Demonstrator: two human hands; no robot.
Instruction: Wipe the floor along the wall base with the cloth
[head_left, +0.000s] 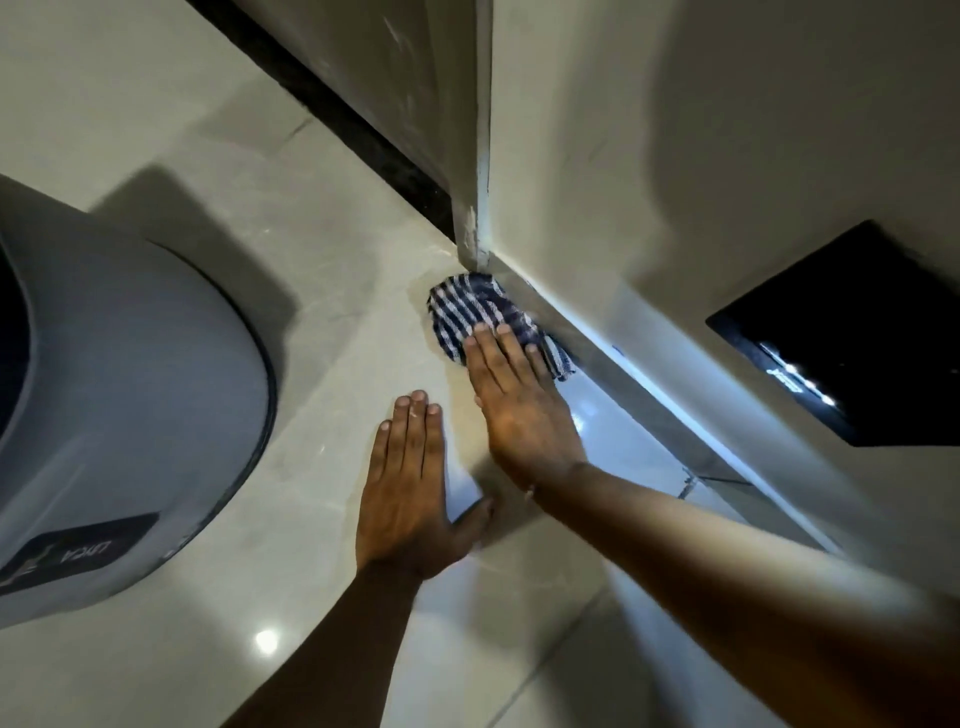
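- Cloth (480, 312): bunched on the floor (322, 291), tucked against the wall base (613, 358) at the corner.
- Right hand (514, 405): flat, fingers spread over the cloth, pressing rather than gripping.
- Left hand (410, 493): flat and empty on the floor, likely bracing.

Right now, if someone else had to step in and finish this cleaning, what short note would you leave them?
Right hand: flat, fingers pressing the checked cloth onto the floor.
Left hand: flat on the floor, empty, bracing.
Cloth: bunched at the wall base, just below the wall corner.
Grey appliance stands to the left, clear of the hands.
Done: cannot tell how much is wiped.
Left: keep wiping along the wall base.
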